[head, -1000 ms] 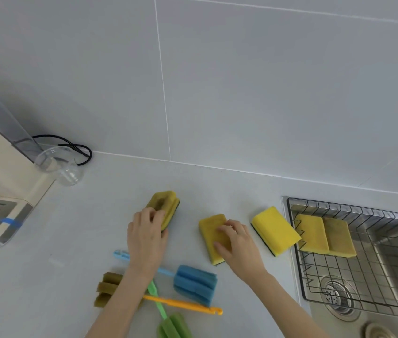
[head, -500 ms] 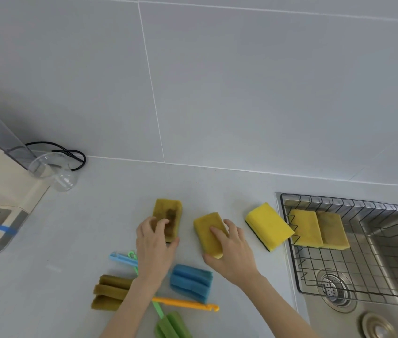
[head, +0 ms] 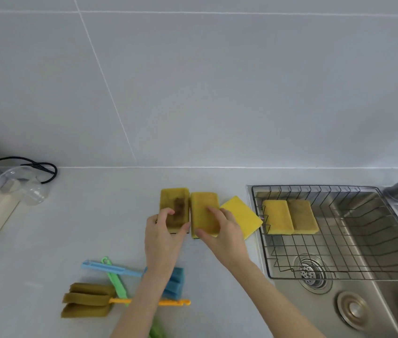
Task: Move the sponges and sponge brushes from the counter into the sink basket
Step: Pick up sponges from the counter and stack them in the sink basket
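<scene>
Left hand [head: 162, 236] clamped on the stained sponge [head: 174, 208], fingers over its near-left edge, thumb along its right side, grip closed around the block. Right hand [head: 224, 231] clamped on the dull yellow sponge [head: 204, 213], fingertips spread across the top face, thumb tucked under the near edge, grip shut on it too. Pressed side by side, those two sponges, long edges touching, both flat on the worktop [head: 90, 228] just left of the sink basket [head: 339, 274]. Both forearms angled up from the bottom edge of the view, converging toward the pair, wrists low over the worktop.

Between the held pair and the sink basket, a bright yellow sponge [head: 242, 217] lying skewed, one corner right at the basket's rim, part of it under the right hand. Inside the sink basket, against its far-left corner, two more yellow sponges [head: 290, 217] resting side by side, touching.

Further left of the sink basket and nearer the viewer, the brushes in a crossed heap: blue sponge brush [head: 176, 282] partly under the left forearm, green-handled brush [head: 117, 281] crossing it, olive sponge brush [head: 87, 300] with its orange handle running right beneath the arm.
</scene>
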A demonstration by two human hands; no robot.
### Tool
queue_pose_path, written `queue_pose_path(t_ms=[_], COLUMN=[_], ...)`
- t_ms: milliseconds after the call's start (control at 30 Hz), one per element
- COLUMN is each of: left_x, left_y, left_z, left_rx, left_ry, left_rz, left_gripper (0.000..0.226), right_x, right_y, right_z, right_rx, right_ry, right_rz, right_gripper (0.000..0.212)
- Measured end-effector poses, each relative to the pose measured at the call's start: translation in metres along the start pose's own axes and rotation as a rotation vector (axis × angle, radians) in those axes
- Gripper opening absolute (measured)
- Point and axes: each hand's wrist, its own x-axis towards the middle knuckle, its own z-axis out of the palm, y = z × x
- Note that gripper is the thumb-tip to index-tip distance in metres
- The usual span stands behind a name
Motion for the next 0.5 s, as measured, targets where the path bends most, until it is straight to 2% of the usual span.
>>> queue_pose_path(t_ms=[333,500], left_x=[-0.045,-0.063], left_y=[0.106,0.146], left_z=[0.110,0.173], left_rx=[-0.002,-0.010], left_ry=[-0.036,-0.050], left_rz=[0.156,0.169], left_gripper=[0.039,0.039], right_x=[-0.012,-0.008], right_y=[0.077,0.126], right_z=[-0.127,-0.185], right_rx=[-0.013,-0.062], right_ry=[0.246,0.247], right_rz=[0.062,0.085], right_gripper=[0.066,0.066])
